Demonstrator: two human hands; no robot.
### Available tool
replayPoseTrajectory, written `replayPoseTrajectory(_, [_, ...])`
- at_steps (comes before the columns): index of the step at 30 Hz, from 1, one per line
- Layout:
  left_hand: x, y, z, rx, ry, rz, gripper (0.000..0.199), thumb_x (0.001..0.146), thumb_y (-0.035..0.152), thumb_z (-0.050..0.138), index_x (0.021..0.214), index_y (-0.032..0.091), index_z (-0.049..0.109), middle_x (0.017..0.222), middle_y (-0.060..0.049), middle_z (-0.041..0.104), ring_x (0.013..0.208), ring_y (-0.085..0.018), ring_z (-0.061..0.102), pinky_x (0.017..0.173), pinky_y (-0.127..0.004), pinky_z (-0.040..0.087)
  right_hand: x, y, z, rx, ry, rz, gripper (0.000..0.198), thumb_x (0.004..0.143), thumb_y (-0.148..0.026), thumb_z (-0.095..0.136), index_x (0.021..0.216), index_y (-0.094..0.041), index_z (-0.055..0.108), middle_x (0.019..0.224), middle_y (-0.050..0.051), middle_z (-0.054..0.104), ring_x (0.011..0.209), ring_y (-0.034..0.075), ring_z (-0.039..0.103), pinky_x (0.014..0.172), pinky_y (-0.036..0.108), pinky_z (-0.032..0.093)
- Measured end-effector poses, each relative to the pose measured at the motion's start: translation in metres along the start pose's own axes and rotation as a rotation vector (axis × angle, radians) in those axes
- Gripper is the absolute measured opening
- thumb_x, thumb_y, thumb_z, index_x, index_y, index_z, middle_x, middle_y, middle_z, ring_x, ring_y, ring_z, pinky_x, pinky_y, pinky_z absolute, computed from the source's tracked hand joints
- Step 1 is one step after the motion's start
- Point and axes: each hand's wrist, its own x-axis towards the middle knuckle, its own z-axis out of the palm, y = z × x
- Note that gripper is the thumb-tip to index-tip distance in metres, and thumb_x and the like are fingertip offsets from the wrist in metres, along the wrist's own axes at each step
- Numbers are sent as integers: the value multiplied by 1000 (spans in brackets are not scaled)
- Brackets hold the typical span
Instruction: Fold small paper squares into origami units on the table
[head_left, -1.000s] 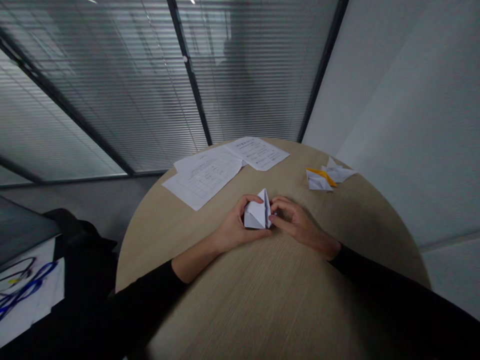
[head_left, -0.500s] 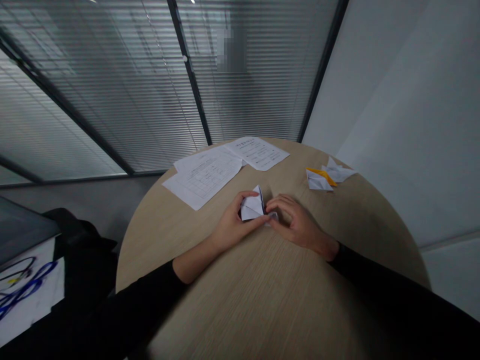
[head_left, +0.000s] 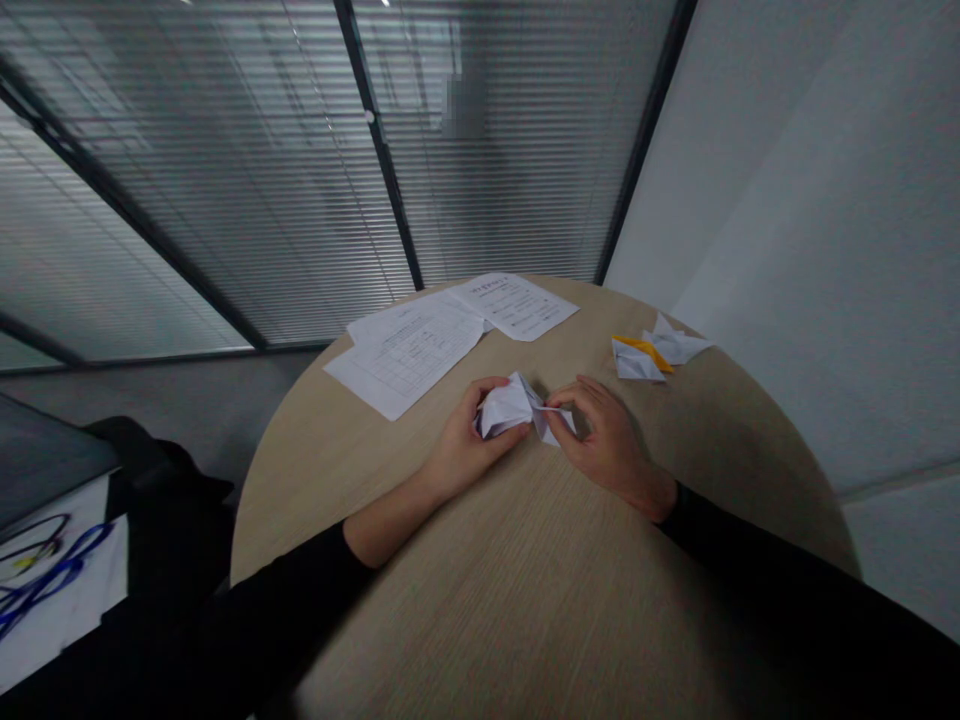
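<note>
Between my hands is a piece of folded white paper (head_left: pixel 510 406), bent into a small raised shape with creased faces. My left hand (head_left: pixel 466 440) is closed around its left part, thumb along the near edge and fingers at the far side. My right hand (head_left: pixel 600 440) pinches a thin flap at the paper's right end between thumb and fingers. Part of that flap shows below the right fingers. The paper's underside is hidden.
Printed sheets (head_left: pixel 427 350) lie at the back left of the round wooden table (head_left: pixel 465 600). Folded white and yellow paper pieces (head_left: pixel 637 358) sit at the back right. Blinds (head_left: pixel 510 200) hang behind. Blue cables (head_left: pixel 60 575) lie on a white surface at lower left.
My right hand has shifted slightly right, drawing the paper's right flap outward. The folded paper has spread wider and looks lower and more open. My left hand keeps its hold.
</note>
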Motion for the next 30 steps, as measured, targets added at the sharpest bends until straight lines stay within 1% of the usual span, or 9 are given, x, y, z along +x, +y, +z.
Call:
replayPoseTrajectory(3, [2, 1, -2, 1, 32, -31, 63, 90, 47, 98, 140, 23, 67, 139, -12, 77, 120, -27, 72, 100, -39, 59, -1, 0, -1, -38, 31, 15, 5, 109, -29, 72, 107, -32, 70, 102, 7, 81, 103, 33, 76, 113, 58, 59])
replayPoseTrajectory(6, [3, 4, -3, -66, 36, -71, 52, 94, 49, 94, 133, 22, 70, 130, -10, 79, 111, -24, 72, 96, -37, 57, -2, -2, -1, -22, 4, 43, 6, 107, -28, 73, 108, -31, 68, 102, 7, 81, 99, 32, 77, 95, 50, 63])
replayPoseTrajectory(8, [4, 5, -4, -121, 63, -85, 46, 97, 50, 90, 128, 22, 72, 123, -9, 79, 107, -23, 72, 94, -37, 57, -4, -3, 0, 18, -33, 67, 9, 105, -26, 74, 109, -31, 67, 102, 6, 81, 96, 30, 78, 88, 46, 62])
replayPoseTrajectory(13, [5, 6, -7, -171, 165, -48, 41, 92, 48, 93, 117, 24, 72, 121, -7, 78, 111, -26, 72, 98, -39, 58, -6, -3, 2, 100, -70, 113, 17, 99, -21, 76, 105, -32, 63, 99, 3, 79, 93, 28, 77, 87, 43, 61])
replayPoseTrajectory(17, [5, 5, -8, -179, 199, -64, 39, 94, 49, 92, 115, 24, 70, 111, -5, 76, 100, -24, 69, 90, -37, 57, -3, -4, 0, 96, -51, 106, 18, 99, -21, 74, 104, -32, 61, 97, 4, 76, 93, 29, 73, 86, 44, 59])
replayPoseTrajectory(20, [6, 4, -7, -206, 195, -58, 42, 90, 49, 95, 111, 25, 67, 103, -2, 74, 91, -21, 66, 83, -34, 55, 0, -9, -6, 119, -82, 23, 16, 100, -24, 75, 107, -31, 63, 102, 6, 75, 99, 31, 72, 90, 47, 59])
replayPoseTrajectory(23, [6, 4, -5, -252, 135, -57, 46, 87, 50, 99, 108, 25, 66, 94, 0, 70, 83, -18, 62, 77, -31, 52, 1, -13, -9, 203, -127, -16, 14, 106, -29, 71, 120, -30, 67, 117, 9, 77, 113, 33, 74, 101, 52, 59])
replayPoseTrajectory(26, [4, 6, -3, -307, 46, -99, 43, 88, 49, 97, 104, 23, 66, 92, 0, 69, 79, -16, 60, 72, -29, 49, 1, -12, -10, 274, -145, -5, 24, 112, -34, 68, 136, -31, 69, 137, 12, 78, 133, 35, 73, 117, 57, 57])
replayPoseTrajectory(30, [-1, 9, -2, -336, -35, -167, 40, 92, 49, 94, 100, 23, 64, 90, 1, 67, 74, -14, 56, 67, -27, 46, -3, -8, -7, 346, -207, 37, 39, 117, -44, 64, 155, -33, 66, 160, 13, 73, 155, 36, 64, 134, 62, 48])
